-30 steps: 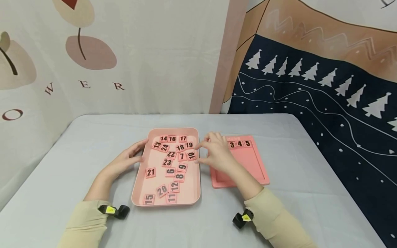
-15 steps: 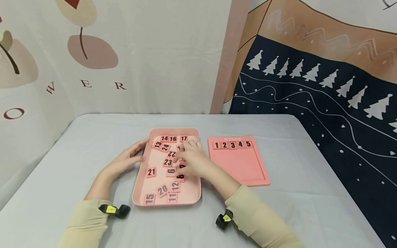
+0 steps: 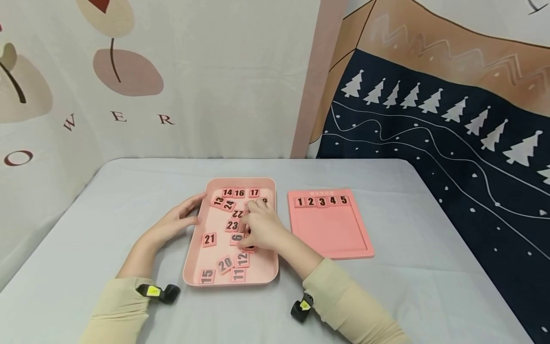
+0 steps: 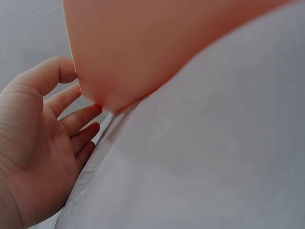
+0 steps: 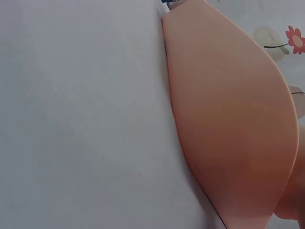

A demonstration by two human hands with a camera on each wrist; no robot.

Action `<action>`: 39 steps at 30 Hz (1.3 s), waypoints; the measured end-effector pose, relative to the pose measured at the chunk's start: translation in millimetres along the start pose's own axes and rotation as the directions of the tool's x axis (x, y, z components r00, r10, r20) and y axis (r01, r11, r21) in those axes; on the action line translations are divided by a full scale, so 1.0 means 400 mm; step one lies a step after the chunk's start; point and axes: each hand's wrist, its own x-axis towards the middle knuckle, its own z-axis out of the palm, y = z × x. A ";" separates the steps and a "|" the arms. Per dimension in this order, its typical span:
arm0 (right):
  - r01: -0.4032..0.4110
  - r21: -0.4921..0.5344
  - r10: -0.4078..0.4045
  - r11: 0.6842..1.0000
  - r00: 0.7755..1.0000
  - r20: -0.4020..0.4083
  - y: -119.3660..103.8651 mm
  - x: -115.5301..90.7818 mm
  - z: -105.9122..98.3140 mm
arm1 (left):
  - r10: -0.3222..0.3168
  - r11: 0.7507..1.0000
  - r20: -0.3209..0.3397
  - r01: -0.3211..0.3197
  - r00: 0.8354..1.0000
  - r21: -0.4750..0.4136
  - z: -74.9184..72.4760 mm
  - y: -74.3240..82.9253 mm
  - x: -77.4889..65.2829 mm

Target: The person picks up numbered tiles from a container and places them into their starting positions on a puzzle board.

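Tray (image 3: 216,219), pale pink with a raised rim, centre of the head view, holding loose numbered tiles (image 3: 209,239) turned at various angles. Right hand (image 3: 263,228): lies over the right half of the tray, its fingers bent and pointing down among the tiles. The thumb tip sits at the lower right corner of tile 6 (image 3: 236,238); directly beneath it, another tile (image 3: 248,249) is mostly covered, its number hidden. Tile 23 (image 3: 232,225) and the inverted tile 22 (image 3: 237,214) lie just left of the fingertips; tile 12 (image 3: 242,259) lies below the thumb, apart from it. Whether a tile is pinched cannot be told, as the hand conceals the space between its fingertips.

Left hand (image 3: 174,217): left of the tray, fingers loosely extended and unclenched, touching the tray's outer side near its upper left corner. The left wrist view shows fingertips against that wall, with the palm at the left edge of the frame.

Board (image 3: 333,234): pink, flat on the white cloth (image 3: 412,224), right of centre; tiles 1 to 5 (image 3: 322,201) form a row along its upper edge. In the right wrist view, the tray's outer wall occupies the right half.
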 end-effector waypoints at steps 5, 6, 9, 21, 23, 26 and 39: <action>-0.006 0.021 0.007 1.000 0.998 -0.057 -0.001 -0.005 -0.001 | 0.000 1.000 0.003 0.000 1.000 -0.005 -0.001 -0.003 -0.001; -0.010 0.029 0.012 1.000 0.997 -0.076 -0.001 -0.008 -0.003 | 0.001 1.000 0.003 -0.001 1.000 -0.005 -0.002 -0.003 -0.001; -0.033 0.068 0.043 0.997 0.988 -0.146 0.003 -0.017 -0.017 | 0.007 1.000 0.004 -0.007 1.000 -0.005 -0.002 -0.001 0.000; -0.133 0.181 0.200 0.974 0.882 -0.427 0.093 -0.096 -0.092 | 0.018 1.000 0.000 -0.018 1.000 -0.009 0.001 0.007 -0.001; -0.162 0.198 0.237 0.967 0.860 -0.452 0.114 -0.107 -0.101 | 0.019 1.000 0.002 -0.019 1.000 -0.008 0.001 0.006 0.000; -0.226 0.215 0.303 0.950 0.829 -0.470 0.145 -0.119 -0.111 | 0.019 1.000 0.004 -0.019 1.000 -0.008 -0.001 0.001 0.001; -0.513 0.176 0.537 0.840 0.742 -0.401 0.218 -0.158 -0.082 | 0.020 1.000 0.008 -0.020 1.000 0.000 -0.007 -0.007 0.003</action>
